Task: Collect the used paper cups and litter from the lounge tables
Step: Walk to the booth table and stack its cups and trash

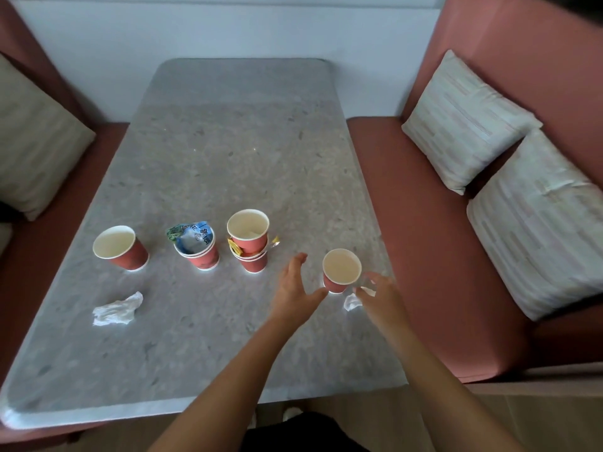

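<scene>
- At 4 o'clock on the tabletop [228,158], near its right edge: single cup [342,272], red paper, upright, looks empty.
- Left hand [295,288] sits at 9 o'clock of that cup, fingers spread and straight, thumb reaching toward the base. Can't tell if it touches. It holds nothing.
- Right hand [381,293] is at 4 o'clock of the cup, fingers curled. It looks to be pinching the small tissue [350,303], which lies just beside the cup base.
- Out toward 9 o'clock from the single cup, in order: yellow-wrapper stack [251,262], blue-wrapper stack [204,259], lone cup [119,247]. All are upright and apart from each other.
- Large tissue [117,309] lies at 6 o'clock of the lone cup, crumpled.
- Cups, my read: very light and thin-walled, so they dent under a squeeze and tip on a nudge. Take hold round the upper wall just under the rolled rim, the stiffest part. Keep them upright in case of dregs.
- Stacks: grip the outer bottom cup. Pulling the top one likely lifts only that cup and spills the loose wrappers.
- Tissues: soft and near weightless, so pinch anywhere. They should stuff into a cup.
</scene>
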Available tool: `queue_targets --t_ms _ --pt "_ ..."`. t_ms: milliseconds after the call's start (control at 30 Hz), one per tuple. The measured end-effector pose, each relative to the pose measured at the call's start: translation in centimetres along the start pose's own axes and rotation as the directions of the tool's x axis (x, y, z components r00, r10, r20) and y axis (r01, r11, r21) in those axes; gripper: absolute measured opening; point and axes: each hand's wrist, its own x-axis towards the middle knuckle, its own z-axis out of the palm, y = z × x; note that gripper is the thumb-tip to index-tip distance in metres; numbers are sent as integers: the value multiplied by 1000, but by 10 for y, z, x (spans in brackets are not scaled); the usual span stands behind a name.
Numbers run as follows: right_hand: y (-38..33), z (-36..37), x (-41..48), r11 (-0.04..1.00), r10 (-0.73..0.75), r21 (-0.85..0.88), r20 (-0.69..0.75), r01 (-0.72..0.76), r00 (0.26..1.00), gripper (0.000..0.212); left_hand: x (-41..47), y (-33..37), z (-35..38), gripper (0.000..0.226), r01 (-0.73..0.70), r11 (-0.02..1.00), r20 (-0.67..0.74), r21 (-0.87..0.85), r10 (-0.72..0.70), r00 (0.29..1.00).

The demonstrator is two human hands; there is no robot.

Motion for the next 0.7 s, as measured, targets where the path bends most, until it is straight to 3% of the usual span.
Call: queue_targets --t_ms 133,200,300,467,700 --pt "8 11 1 963 -90 -246 94 111 991 29 8 2 11 88 32 999 49 5 -32 998" --pt "14 15 -1 939 -134 -307 88 155 987 21 12 5 18 91 34 999 64 20 -36 997" --pt "19 12 -4 969 -123 -215 -2 119 992 10 17 8 27 94 38 999 69 18 -39 997" --pt "19 -2 0 996 -74 50 -81 78 994 16 26 13 40 91 33 999 46 14 -34 998" --pt "6 -19 -1 985 -61 150 -156 85 986 16 30 16 54 73 30 999 -40 15 -29 999"
